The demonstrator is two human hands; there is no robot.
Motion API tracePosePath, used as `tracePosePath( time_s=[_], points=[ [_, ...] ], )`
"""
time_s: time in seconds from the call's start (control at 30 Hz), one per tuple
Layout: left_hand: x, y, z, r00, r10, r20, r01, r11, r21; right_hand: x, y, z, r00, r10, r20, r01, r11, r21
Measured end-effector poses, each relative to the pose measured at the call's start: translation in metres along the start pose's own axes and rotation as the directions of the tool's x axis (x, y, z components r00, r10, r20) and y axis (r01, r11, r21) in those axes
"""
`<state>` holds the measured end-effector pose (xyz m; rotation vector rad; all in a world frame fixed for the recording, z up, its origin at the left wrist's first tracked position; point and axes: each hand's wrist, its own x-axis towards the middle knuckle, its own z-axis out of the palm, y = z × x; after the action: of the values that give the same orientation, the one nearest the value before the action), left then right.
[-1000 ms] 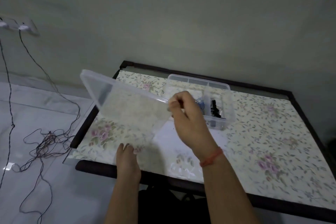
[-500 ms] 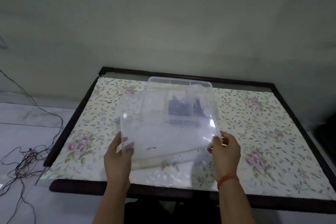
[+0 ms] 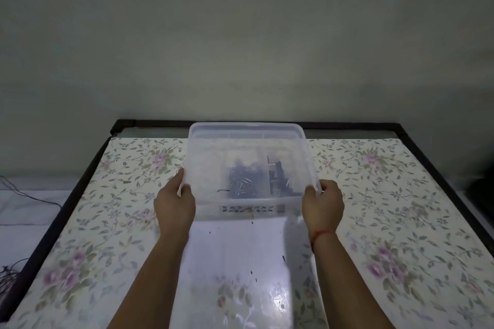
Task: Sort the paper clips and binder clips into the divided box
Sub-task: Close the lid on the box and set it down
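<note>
A clear plastic lid [image 3: 213, 157] lies over the divided box [image 3: 248, 208] at the far middle of the table. My left hand [image 3: 175, 199] grips the lid's near left corner and my right hand [image 3: 323, 201] grips its near right corner. Through the lid I see a heap of paper clips [image 3: 243, 181] in one compartment and black binder clips [image 3: 280, 179] in the compartment to its right, blurred by the plastic. Whether the lid rests fully on the box I cannot tell.
The table [image 3: 401, 222] has a floral cover and a dark frame, set against a plain wall. Small dark specks [image 3: 283, 258] lie on the shiny near middle. Black cables [image 3: 8, 275] trail on the floor at the left.
The lid, held tilted up at the left a second ago, has been carried forward and down over the box. Both hands now hold its near corners.
</note>
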<state>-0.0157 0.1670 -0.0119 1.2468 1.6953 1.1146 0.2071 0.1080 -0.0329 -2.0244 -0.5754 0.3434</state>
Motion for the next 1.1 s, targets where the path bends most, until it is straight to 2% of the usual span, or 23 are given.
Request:
tracePosePath(
  time_s=[0.2, 0.3, 0.37, 0.47, 0.57, 0.67, 0.9, 1.1],
  points=[
    [0.012, -0.001, 0.010, 0.995, -0.016, -0.097, 0.025, 0.996, 0.086, 0.011, 0.004, 0.007, 0.987, -0.119, 0.106, 0.133, 0.982, -0.134],
    [0.017, 0.000, 0.009, 0.996, -0.002, -0.084, 0.018, 0.982, 0.191, 0.015, 0.004, 0.006, 0.981, -0.138, 0.137, 0.165, 0.963, -0.215],
    [0.024, 0.000, 0.006, 0.996, -0.016, -0.087, 0.036, 0.973, 0.230, 0.018, 0.004, 0.007, 0.982, -0.118, 0.149, 0.145, 0.973, -0.182],
    [0.034, 0.004, 0.005, 0.995, -0.041, -0.093, 0.064, 0.964, 0.260, 0.024, -0.004, 0.007, 0.988, 0.009, 0.153, 0.002, 0.997, -0.071],
    [0.043, 0.010, 0.013, 0.997, -0.054, -0.048, 0.068, 0.928, 0.367, 0.039, -0.014, 0.010, 0.967, 0.154, 0.205, -0.137, 0.986, -0.094],
    [0.050, 0.011, 0.024, 0.990, -0.138, -0.018, 0.134, 0.908, 0.398, 0.051, -0.011, 0.014, 0.939, 0.232, 0.254, -0.210, 0.971, -0.111],
    [0.061, -0.008, 0.031, 0.987, -0.149, -0.062, 0.162, 0.904, 0.396, 0.056, -0.002, 0.022, 0.914, 0.225, 0.339, -0.212, 0.974, -0.074],
    [0.080, -0.003, 0.026, 0.983, -0.182, 0.036, 0.151, 0.895, 0.419, 0.085, -0.009, 0.024, 0.936, 0.137, 0.325, -0.076, 0.978, -0.193]
  ],
)
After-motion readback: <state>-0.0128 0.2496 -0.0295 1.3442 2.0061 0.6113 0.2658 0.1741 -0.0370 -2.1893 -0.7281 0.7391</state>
